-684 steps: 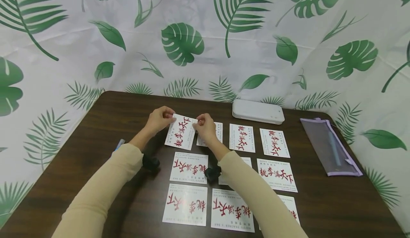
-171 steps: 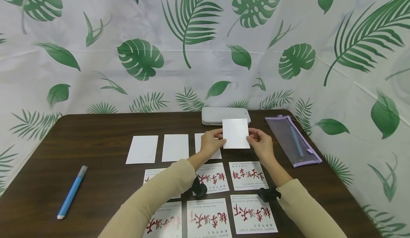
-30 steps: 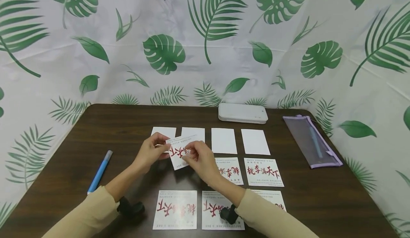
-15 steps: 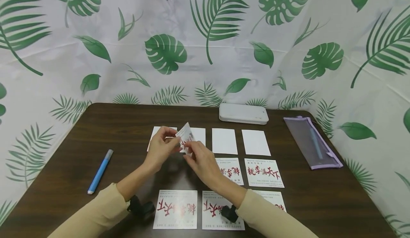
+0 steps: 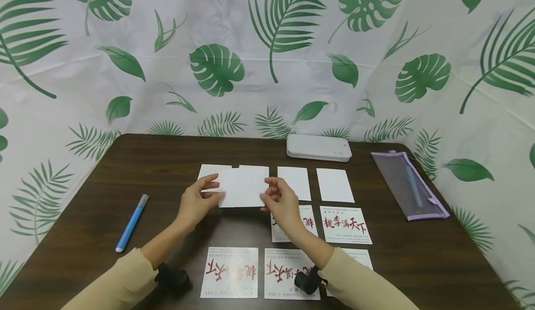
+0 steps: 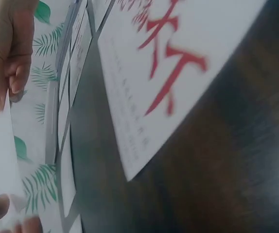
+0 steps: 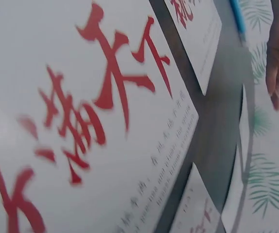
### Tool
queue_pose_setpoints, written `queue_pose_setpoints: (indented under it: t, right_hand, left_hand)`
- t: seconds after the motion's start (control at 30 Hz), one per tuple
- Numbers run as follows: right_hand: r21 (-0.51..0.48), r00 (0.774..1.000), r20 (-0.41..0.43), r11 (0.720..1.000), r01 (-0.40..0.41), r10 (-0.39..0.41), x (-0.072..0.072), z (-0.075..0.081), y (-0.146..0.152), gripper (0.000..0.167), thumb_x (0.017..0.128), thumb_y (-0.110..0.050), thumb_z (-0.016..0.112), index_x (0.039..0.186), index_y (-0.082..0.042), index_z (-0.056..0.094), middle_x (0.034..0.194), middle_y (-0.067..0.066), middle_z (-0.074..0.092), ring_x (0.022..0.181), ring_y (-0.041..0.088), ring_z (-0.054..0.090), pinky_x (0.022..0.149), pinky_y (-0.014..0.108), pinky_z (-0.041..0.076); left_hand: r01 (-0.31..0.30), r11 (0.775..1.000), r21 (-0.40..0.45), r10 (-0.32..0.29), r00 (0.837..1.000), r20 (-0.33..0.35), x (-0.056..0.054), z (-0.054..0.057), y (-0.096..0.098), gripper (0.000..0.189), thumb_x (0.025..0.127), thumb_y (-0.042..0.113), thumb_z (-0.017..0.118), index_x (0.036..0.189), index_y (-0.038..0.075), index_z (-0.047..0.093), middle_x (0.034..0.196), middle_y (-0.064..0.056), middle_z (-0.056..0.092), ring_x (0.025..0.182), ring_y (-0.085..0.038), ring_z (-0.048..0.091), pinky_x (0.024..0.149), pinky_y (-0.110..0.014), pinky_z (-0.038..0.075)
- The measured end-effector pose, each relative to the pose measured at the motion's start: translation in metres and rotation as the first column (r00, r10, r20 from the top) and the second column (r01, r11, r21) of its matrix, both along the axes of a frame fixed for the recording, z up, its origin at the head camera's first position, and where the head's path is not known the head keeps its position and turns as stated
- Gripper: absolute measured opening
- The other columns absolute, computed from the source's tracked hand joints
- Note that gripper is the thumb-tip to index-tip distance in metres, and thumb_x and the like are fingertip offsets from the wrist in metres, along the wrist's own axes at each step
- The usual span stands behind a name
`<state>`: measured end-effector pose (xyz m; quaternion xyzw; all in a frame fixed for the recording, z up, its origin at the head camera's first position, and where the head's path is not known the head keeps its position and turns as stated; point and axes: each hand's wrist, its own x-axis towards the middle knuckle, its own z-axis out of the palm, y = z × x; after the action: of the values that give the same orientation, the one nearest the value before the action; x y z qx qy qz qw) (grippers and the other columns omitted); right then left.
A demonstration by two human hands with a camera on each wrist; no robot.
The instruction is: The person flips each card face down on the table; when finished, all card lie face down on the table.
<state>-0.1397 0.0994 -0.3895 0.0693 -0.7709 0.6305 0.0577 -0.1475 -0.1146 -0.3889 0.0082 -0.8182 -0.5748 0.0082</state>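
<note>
A plain white rectangular paper card (image 5: 243, 188) is held above the dark brown wood-grain bench (image 5: 159, 161), blank face toward the head camera. The left hand (image 5: 199, 201) pinches its left edge, the right hand (image 5: 285, 204) its right — both thumbs on the near face.

Just behind lies a back row of four blank white paper cards (image 5: 335, 184), two partly covered by the raised one. Nearer the person are white cards printed with red brush characters (image 5: 345, 224), two in the middle row and three in front (one mostly hidden by the beige right sleeve (image 5: 363, 277)). From this, the step in hand looks like turning cards plain side up.

The next move probably calls for lowering the card level into the bare stretch left of the middle-row pair — then freeing both edges together, since a thin card could skid.

Farther out lie a blue marker with a grey cap (image 5: 132, 224), a flat white case (image 5: 319, 147) and a purple-edged mesh pouch (image 5: 401, 180).
</note>
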Motion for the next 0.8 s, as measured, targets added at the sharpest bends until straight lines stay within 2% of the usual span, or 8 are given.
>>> queue_pose_setpoints:
  t: [0.07, 0.17, 0.37, 0.6, 0.8]
  right_hand:
    - [-0.01, 0.999, 0.038, 1.0, 0.002, -0.002, 0.0, -0.003, 0.0, 0.037, 0.081, 0.008, 0.066, 0.116, 0.003, 0.055, 0.08, 0.016, 0.059, 0.062, 0.022, 0.06, 0.056, 0.032, 0.056]
    - [0.0, 0.996, 0.087, 1.0, -0.007, 0.007, 0.002, -0.009, 0.0, 0.037, 0.081, 0.008, 0.066, 0.116, 0.005, 0.054, 0.079, 0.014, 0.06, 0.062, 0.027, 0.062, 0.055, 0.028, 0.055]
    - [0.073, 0.983, 0.172, 0.994, -0.078, 0.065, 0.004, -0.022, 0.001, 0.035, 0.079, 0.006, 0.067, 0.112, 0.008, 0.055, 0.076, 0.014, 0.063, 0.055, 0.012, 0.061, 0.053, 0.027, 0.055]
    - [0.079, 0.958, 0.247, 0.982, -0.171, 0.147, 0.012, -0.028, -0.007, 0.033, 0.078, 0.008, 0.067, 0.108, 0.011, 0.055, 0.073, 0.016, 0.065, 0.054, 0.011, 0.062, 0.052, 0.029, 0.055]
    - [0.112, 0.942, 0.268, 0.964, -0.241, 0.204, 0.015, -0.032, -0.011, 0.03, 0.077, 0.007, 0.068, 0.104, 0.01, 0.054, 0.071, 0.016, 0.066, 0.051, 0.012, 0.062, 0.05, 0.028, 0.054]
  left_hand:
    - [0.019, 0.999, 0.031, -0.02, 0.999, 0.028, 0.002, -0.003, -0.002, 0.055, 0.082, 0.006, 0.071, 0.133, 0.005, 0.051, 0.114, -0.022, 0.059, 0.091, -0.024, 0.065, 0.066, -0.024, 0.055]
    - [0.034, 0.999, 0.019, -0.034, 0.999, 0.039, 0.006, -0.006, -0.004, 0.055, 0.081, 0.005, 0.072, 0.133, 0.003, 0.052, 0.109, -0.022, 0.06, 0.084, -0.019, 0.065, 0.063, -0.024, 0.055]
    - [0.097, 0.991, -0.096, -0.095, 0.995, 0.029, 0.015, -0.013, -0.014, 0.055, 0.079, 0.002, 0.073, 0.129, -0.002, 0.054, 0.099, -0.019, 0.063, 0.072, -0.016, 0.064, 0.057, -0.022, 0.053]
    - [0.153, 0.975, -0.16, -0.141, 0.987, 0.082, 0.026, -0.018, -0.027, 0.054, 0.077, 0.0, 0.073, 0.128, -0.005, 0.054, 0.096, -0.016, 0.063, 0.071, -0.015, 0.063, 0.058, -0.023, 0.054]
    - [0.173, 0.964, -0.202, -0.152, 0.982, 0.114, 0.031, -0.02, -0.032, 0.053, 0.076, -0.001, 0.074, 0.125, -0.006, 0.056, 0.092, -0.012, 0.063, 0.073, -0.015, 0.06, 0.058, -0.022, 0.054]
